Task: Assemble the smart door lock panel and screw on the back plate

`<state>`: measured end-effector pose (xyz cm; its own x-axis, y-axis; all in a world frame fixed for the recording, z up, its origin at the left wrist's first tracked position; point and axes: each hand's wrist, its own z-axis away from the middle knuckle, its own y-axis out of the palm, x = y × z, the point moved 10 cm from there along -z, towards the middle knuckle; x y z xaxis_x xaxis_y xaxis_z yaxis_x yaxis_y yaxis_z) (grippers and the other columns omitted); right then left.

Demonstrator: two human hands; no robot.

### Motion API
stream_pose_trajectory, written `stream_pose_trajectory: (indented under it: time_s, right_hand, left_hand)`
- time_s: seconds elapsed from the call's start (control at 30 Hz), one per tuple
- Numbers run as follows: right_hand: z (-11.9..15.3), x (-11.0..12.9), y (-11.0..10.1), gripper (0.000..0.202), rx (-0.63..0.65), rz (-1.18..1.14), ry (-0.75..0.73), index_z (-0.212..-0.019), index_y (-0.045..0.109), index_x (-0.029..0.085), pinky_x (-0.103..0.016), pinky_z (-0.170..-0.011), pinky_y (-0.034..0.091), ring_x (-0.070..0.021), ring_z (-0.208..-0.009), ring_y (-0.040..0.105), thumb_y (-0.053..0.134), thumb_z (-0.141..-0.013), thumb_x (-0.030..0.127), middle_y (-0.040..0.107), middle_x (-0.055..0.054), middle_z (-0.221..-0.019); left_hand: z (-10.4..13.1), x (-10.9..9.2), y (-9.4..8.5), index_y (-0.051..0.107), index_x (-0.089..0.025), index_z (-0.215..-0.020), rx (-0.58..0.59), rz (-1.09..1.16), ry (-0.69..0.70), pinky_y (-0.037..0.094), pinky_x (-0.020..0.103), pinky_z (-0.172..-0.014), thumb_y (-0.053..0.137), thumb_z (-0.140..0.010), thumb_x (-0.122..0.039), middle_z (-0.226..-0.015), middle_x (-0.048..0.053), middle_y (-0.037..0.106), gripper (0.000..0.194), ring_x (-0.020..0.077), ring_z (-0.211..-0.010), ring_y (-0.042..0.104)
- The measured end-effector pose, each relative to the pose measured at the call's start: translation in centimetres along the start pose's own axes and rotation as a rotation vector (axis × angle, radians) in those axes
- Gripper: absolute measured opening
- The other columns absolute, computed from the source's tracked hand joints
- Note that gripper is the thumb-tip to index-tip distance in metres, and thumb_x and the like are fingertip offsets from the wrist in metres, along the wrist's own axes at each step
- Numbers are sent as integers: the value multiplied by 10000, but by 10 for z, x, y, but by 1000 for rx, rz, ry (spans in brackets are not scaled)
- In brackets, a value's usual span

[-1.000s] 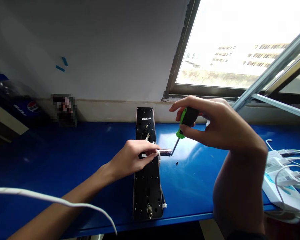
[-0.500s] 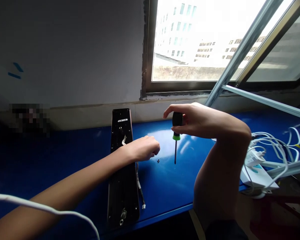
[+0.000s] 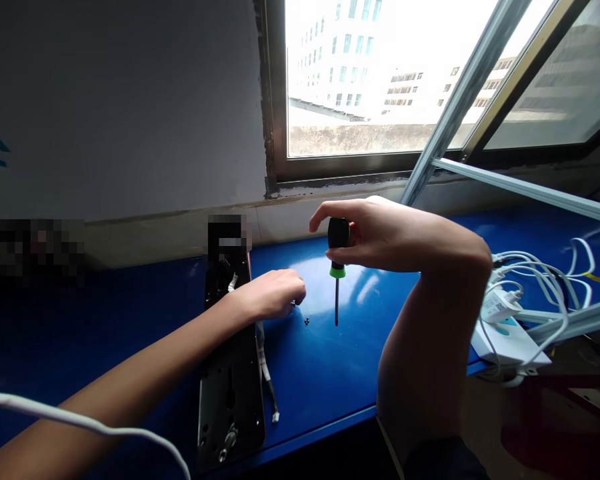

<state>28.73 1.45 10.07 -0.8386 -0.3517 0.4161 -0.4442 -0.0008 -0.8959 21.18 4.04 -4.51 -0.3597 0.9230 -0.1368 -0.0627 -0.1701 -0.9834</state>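
Note:
My right hand point(image 3: 367, 233) grips a screwdriver point(image 3: 338, 243) with a black and green handle, its shaft pointing straight down above the blue tabletop. To the left, my left hand point(image 3: 280, 293) has its fingers curled down close to the tabletop; a small light glint shows under the fingertips, too small to name. Just beside those fingertips lies a little cluster of dark screws point(image 3: 307, 321). Under my left forearm is a long black metal panel point(image 3: 227, 393) with holes and a metal post near its front end. A white cable with a connector point(image 3: 275, 415) runs along its right side.
White cables point(image 3: 540, 273) and a white power strip point(image 3: 510, 343) sit on the right. A metal frame point(image 3: 525, 187) slants across in front of the window. Another white cable point(image 3: 80, 420) hangs across the lower left. Behind the blue table point(image 3: 325, 383) stands the wall.
The whole view has shifted, so things appear further left. My left fingertips have drawn slightly left of the screws. The screwdriver stays upright in my right hand.

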Motion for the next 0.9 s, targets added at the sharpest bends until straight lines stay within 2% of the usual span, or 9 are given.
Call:
stream_pose_trajectory:
  time_s: [0.1, 0.4, 0.7, 0.9]
  right_hand:
    - [-4, 2, 5, 336, 42, 13, -2, -1115, 700, 271, -243, -437, 421, -121, -517, 612, 768, -797, 186, 689, 43, -672]
    - [-8, 5, 11, 350, 70, 37, 14, -1139, 702, 258, -245, -446, 447, -133, -575, 644, 755, -799, 193, 735, 3, -779]
    - [-5, 8, 12, 374, 133, 20, 52, -1203, 660, 250, -231, -531, 479, -126, -626, 667, 711, -834, 216, 735, 11, -788]
    - [-4, 7, 12, 358, 121, 41, 67, -1193, 660, 271, -227, -514, 477, -119, -621, 649, 723, -844, 223, 724, 28, -776]
  left_hand:
    - [3, -5, 2, 727, -187, -737, -5, -125, 47, 378, 314, -626, 686, -793, -18, -908, 60, 692, 183, 237, -878, 606]
    - [-5, -15, 13, 696, -160, -703, 9, -290, 152, 337, 349, -660, 582, -866, 3, -886, 76, 637, 257, 226, -832, 521]
    - [-10, -13, 18, 680, -153, -734, 42, -276, 172, 364, 309, -673, 555, -889, -9, -926, 45, 654, 246, 200, -850, 537]
    - [-11, -23, 21, 755, -200, -850, 69, -190, 231, 426, 298, -726, 613, -877, -41, -968, 27, 710, 215, 207, -935, 589]
